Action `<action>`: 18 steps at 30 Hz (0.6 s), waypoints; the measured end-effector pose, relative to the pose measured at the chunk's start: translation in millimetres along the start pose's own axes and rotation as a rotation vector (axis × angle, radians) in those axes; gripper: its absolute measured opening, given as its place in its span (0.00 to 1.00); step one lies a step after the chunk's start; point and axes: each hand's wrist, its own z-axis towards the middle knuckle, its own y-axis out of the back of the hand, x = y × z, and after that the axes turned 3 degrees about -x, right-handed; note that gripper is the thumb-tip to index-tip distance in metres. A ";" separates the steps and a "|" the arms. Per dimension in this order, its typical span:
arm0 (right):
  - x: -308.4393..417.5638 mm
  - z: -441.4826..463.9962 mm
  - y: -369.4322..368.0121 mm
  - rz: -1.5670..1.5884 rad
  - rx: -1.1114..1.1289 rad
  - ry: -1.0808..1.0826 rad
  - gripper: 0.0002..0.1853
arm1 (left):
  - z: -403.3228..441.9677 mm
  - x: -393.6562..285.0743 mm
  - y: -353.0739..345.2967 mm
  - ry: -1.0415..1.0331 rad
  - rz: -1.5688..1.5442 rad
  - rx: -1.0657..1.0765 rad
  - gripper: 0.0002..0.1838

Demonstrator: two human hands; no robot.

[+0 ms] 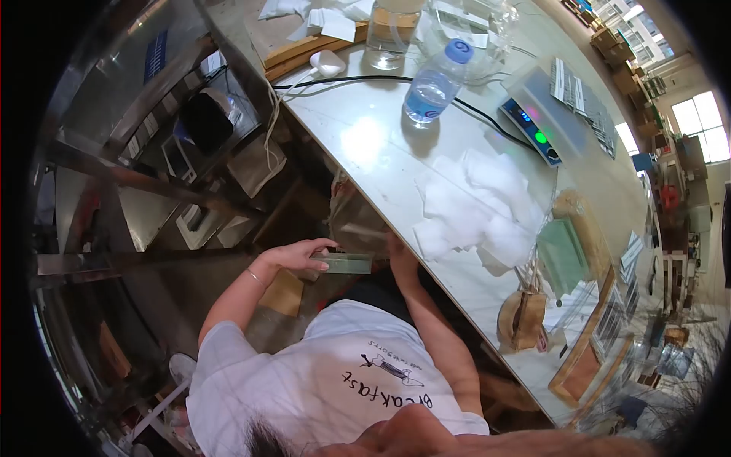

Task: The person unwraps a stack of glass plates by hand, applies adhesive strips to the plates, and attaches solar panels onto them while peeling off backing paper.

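Note:
Below the table's left edge, my left hand (304, 255) grips a flat, pale-green translucent block (346, 264) by its left end, thumb and fingers closed about it. My right hand (400, 251) is down beside the table edge, close to the block's right end. The edge and shadow hide most of its fingers, so its grip does not show. Just beyond both hands hangs what looks like a clear plastic bag (354, 217).
On the white table (358, 145) lie white fluffy wads (480, 206), a water bottle (438, 84), a control box (533, 133) with lit display, a black cable, a tape roll (521, 320) and another green block (563, 259). Metal shelving (152, 198) stands left.

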 end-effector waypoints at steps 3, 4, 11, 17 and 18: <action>-33.0 19.3 -9.5 -0.233 -0.036 -0.092 0.13 | -17.7 -15.0 -11.3 0.041 -0.282 -0.018 0.29; -30.3 21.1 -5.9 -0.212 0.001 -0.080 0.14 | -24.3 -24.5 -13.7 0.020 -0.254 -0.056 0.29; 124.3 -20.6 95.6 1.349 0.822 -0.724 0.27 | -91.2 -179.1 -36.7 -0.275 0.559 -0.340 0.30; 152.7 -43.0 152.3 1.363 0.888 -0.680 0.24 | -107.2 -272.9 -68.2 -0.475 0.903 -0.193 0.35; 159.2 -46.9 163.0 1.367 0.844 -0.646 0.24 | -105.7 -283.9 -73.1 -0.520 0.934 -0.153 0.36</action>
